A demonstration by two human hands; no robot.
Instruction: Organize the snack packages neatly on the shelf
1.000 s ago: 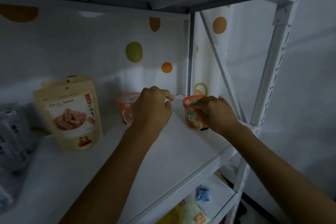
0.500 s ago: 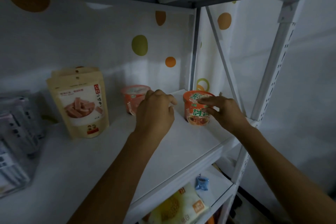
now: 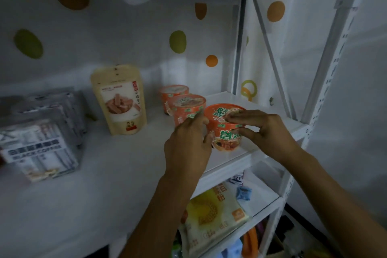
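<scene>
On the middle shelf (image 3: 125, 174), toward its right end, both hands are on the front cup (image 3: 225, 132), an orange noodle cup w/ a green-lettered lid. It stands upright near the shelf's front edge. The right hand (image 3: 268, 132) pinches it at the rim: fingertips on the lid, thumb on the side wall. The left hand (image 3: 188, 144) curls round the cup's left side, thumb against the wall, fingers up in the gap toward the middle cup (image 3: 188, 107). Behind that stands the back cup (image 3: 173, 91). The three run in a diagonal toward the back wall. Front & middle cup are just beside each other, poss. touching; can't tell. Left of them a beige pouch (image 3: 120, 100) stands upright. Further left lie the black coffee packs (image 3: 39, 142), stacked & blurred.

Step in hand, prob.: settling the third cup into the row, i.e. squaring it w/ its neighbours. The next move calls for a small nudge or twist so the label faces front & the cup lines up w/ the other two, then a release w/o tipping it. It sits close to the edge, so let go gently, one hand at a time. After that the pouch & coffee packs look like the ones left to straighten.
</scene>
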